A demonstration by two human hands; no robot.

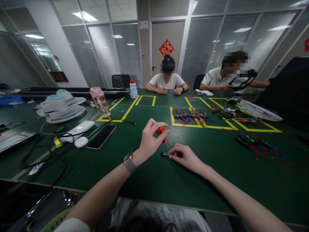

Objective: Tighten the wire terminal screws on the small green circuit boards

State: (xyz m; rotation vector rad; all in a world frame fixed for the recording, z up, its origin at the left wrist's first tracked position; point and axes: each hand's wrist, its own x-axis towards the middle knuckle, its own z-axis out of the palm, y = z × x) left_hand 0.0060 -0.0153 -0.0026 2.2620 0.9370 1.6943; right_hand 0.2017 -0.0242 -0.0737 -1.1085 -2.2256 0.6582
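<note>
While the left hand (150, 139) pinches the orange handle of a small screwdriver (161, 133) between thumb and fingertips, the tool stands nearly upright with its thin shaft running down to a little green circuit board (165, 154). That board lies flat on the green worktop (217, 167), roughly midway between its left and right edges and nearer the near edge than the far one. The right hand (187, 157) rests on the worktop with its fingertips closed on the board's right end, pinning it down.

Only that one end is pinned, so the likeliest trouble, in my judgement, is the board twisting or skating away if the left hand's grip turns harder than the right hand holds. Because the shaft is slender and the tip too small to make out, the tip could also ride out of its seat and scratch the board or jab the fingers just beside it. A fastener, if one comes free, would be hard to find on the dark surface.

Farther off, a phone (101, 136) and a white mouse (81, 141) lie toward the left edge, and a tangle of red and blue wired boards (190, 116) sits inside a yellow-taped box toward the far edge.
</note>
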